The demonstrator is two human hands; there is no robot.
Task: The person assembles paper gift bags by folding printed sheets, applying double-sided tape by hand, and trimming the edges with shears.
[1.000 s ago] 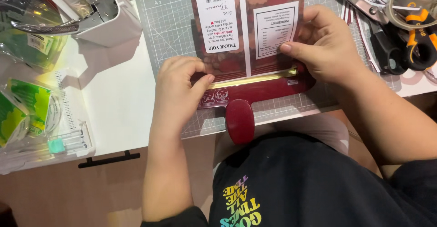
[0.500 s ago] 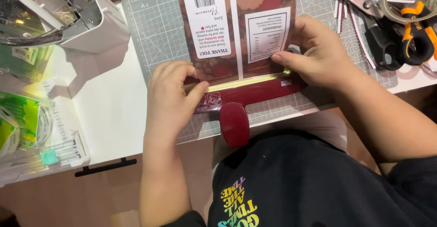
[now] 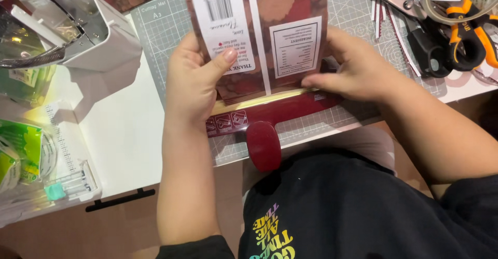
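Observation:
A dark red pouch (image 3: 254,36) with white labels lies flat on a grey-green cutting mat (image 3: 161,30). Its near edge rests on the gold strip of a dark red heat sealer (image 3: 270,116), whose round handle (image 3: 263,146) points toward me. My left hand (image 3: 193,80) grips the pouch's left edge, thumb on top of a white label. My right hand (image 3: 353,72) holds the pouch's right side, fingertips pressing its lower edge by the sealer bar.
A white container (image 3: 93,36) with shiny clear film stands at the back left. Green packets and a clear box (image 3: 36,160) sit at the left. Scissors and orange-handled tools (image 3: 456,25) lie at the back right. The table's front edge runs just below the sealer.
My left hand has moved up from the sealer bar onto the pouch's left edge and now grips it. The right hand has stayed on the pouch's right side.

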